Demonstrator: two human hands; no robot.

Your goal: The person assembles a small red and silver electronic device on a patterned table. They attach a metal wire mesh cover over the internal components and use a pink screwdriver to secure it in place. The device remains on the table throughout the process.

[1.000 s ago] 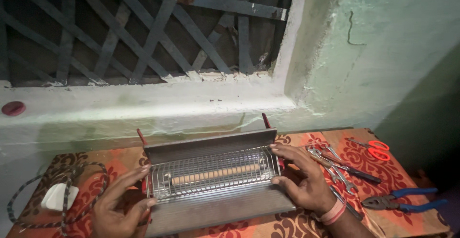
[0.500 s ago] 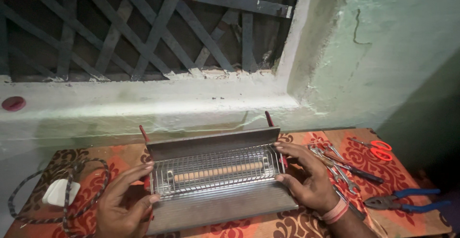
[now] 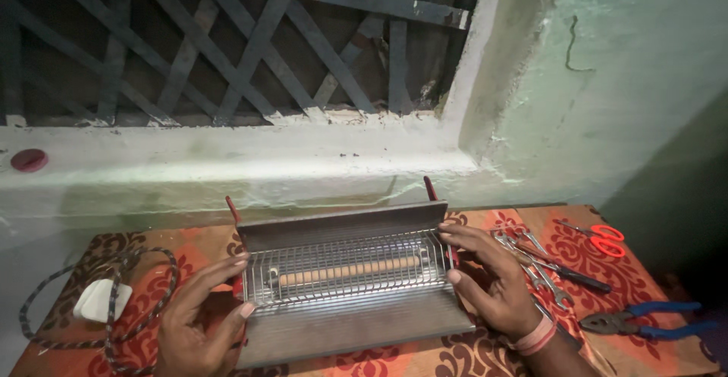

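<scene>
Your left hand [image 3: 199,318] fingers [image 3: 227,265] press against the left end of the heater [image 3: 349,286], spread and grasping it; your right hand [image 3: 493,286] fingers [image 3: 459,234] clasp its right end the same way. The heater lies at the middle of the counter [image 3: 667,350], its wire grille [image 3: 345,271] facing up. A white plug [image 3: 102,300] with braided cord [image 3: 45,305] sits near the left edge. Spanners [image 3: 531,259], a screwdriver [image 3: 569,272], pliers [image 3: 644,320] and scissors [image 3: 599,237] lie toward the right edge.
</scene>
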